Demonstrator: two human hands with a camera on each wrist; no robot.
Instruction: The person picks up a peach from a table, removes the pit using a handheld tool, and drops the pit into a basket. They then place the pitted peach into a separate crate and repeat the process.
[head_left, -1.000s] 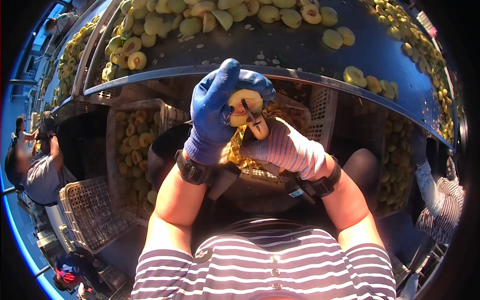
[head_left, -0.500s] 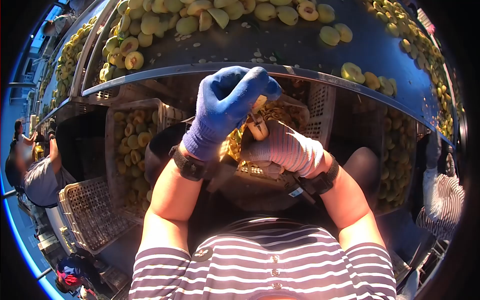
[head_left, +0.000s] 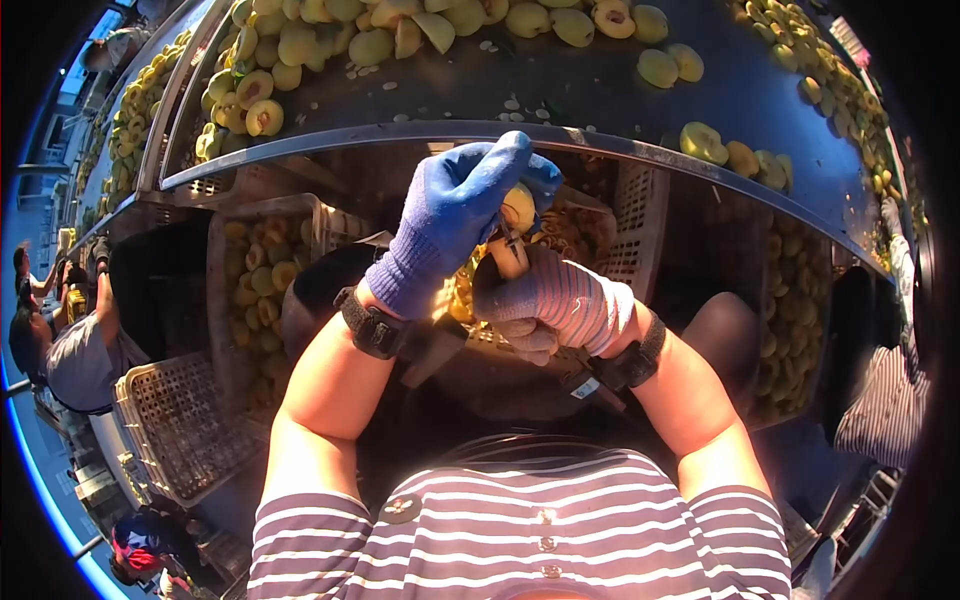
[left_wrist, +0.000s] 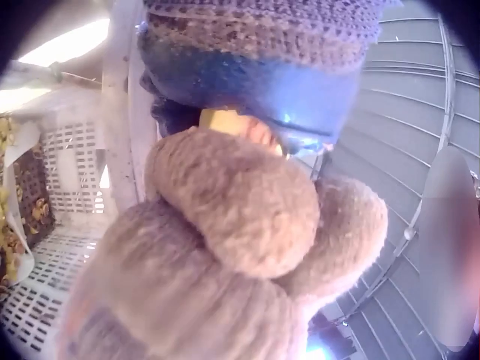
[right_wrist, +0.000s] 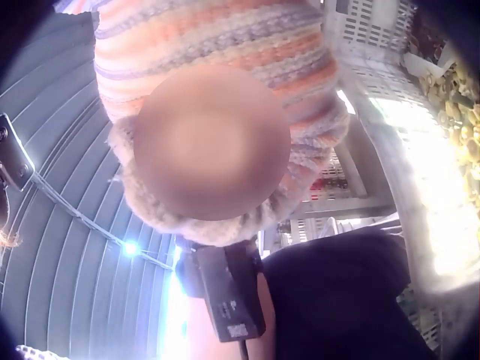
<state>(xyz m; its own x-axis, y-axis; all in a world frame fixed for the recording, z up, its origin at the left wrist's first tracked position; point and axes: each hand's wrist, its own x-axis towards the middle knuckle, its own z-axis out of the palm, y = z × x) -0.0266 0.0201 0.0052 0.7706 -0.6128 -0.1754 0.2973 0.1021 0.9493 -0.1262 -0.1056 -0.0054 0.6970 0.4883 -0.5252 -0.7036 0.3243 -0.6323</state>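
Note:
A blue coated glove covers my left hand (head_left: 450, 205), which holds a pale yellow peach (head_left: 517, 207) between thumb and fingers. Much of that fruit is hidden by the glove; in the left wrist view a yellow, pinkish bit of the peach (left_wrist: 232, 124) shows under the blue palm. My right hand (head_left: 565, 300), in a striped knit glove, grips a small tool with a thick pale handle (head_left: 509, 258) and a narrow dark metal blade. The blade end meets the peach's near side. In the right wrist view the striped glove (right_wrist: 217, 45) is partly blurred out.
Ahead lies a metal table (head_left: 450, 95) with a raised rim, bearing many halved peaches (head_left: 300, 45). Under my hands stands a crate with peelings (head_left: 580, 235). Crates of peaches (head_left: 265, 280) flank my knees. Stacked crates (head_left: 180, 420) and other people (head_left: 75, 350) are at the left.
The left hand has turned the peach, so its cut face no longer faces up, and its fingers have closed further over it. The right hand keeps the tool at the fruit, shifting slightly left.

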